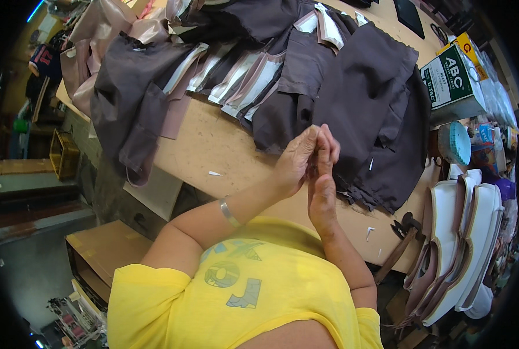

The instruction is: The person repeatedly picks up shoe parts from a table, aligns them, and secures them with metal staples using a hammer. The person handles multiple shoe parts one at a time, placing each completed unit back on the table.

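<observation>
My left hand (297,163) and my right hand (322,200) meet in front of me, palms and fingers pressed against each other. Both look closed, and whatever may lie between them is hidden. Just beyond them, dark brown cloth (367,99) is spread over the tan worktable (213,145), its frayed edge near my right hand. Several pale strips edged in pink (251,81) lie in a row amid the cloth, left of my hands. More dark cloth (123,96) hangs over the table's left edge. A small white scrap (370,164) rests on the cloth.
To the right are a hammer (400,244), stacked white-and-pink shoe parts (445,232), a green-and-white can (452,84) and a light-blue round container (456,142). Scissors (440,34) lie at the far right. Shiny pink material (105,29) sits far left; a cardboard box (105,250) stands below.
</observation>
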Tool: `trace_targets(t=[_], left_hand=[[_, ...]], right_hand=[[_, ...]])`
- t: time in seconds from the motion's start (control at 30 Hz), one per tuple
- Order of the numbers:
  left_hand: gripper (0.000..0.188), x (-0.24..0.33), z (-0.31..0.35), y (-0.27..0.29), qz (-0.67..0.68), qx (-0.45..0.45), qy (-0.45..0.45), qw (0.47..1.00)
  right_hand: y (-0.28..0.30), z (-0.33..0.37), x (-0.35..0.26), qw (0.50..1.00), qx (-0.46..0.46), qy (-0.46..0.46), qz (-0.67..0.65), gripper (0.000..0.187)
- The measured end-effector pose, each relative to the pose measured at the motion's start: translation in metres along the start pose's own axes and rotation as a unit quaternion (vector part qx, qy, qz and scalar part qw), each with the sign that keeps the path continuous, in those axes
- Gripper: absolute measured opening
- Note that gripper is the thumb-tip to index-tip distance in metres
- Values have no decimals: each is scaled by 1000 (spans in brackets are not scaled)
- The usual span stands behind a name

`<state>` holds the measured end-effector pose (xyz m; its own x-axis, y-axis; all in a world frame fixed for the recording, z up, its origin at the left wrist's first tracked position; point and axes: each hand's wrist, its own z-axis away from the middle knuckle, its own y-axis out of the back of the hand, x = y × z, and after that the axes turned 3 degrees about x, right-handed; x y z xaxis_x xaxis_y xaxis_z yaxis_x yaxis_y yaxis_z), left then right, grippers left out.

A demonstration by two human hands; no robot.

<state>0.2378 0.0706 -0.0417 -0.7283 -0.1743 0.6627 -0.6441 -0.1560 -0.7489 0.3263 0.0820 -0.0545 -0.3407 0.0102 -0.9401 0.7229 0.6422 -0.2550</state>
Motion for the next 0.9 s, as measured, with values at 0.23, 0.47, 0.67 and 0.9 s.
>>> trace_targets(t=[0.23, 0.47, 0.67, 0.9], left_hand=[[41, 16, 0, 1, 42, -4, 27, 999], [35, 11, 4, 6, 65, -19, 3, 998], [20, 13, 11, -23, 25, 81, -5, 996], [19, 8, 8, 6, 47, -10, -9, 999]], right_hand=[[-2, -3, -2, 993, -57, 48, 90, 77], [-15, 3, 4, 999, -40, 11, 1, 77], [-5, 7, 16, 991, -37, 76, 104, 76], [-11, 13, 11, 992, -38, 41, 116, 79]])
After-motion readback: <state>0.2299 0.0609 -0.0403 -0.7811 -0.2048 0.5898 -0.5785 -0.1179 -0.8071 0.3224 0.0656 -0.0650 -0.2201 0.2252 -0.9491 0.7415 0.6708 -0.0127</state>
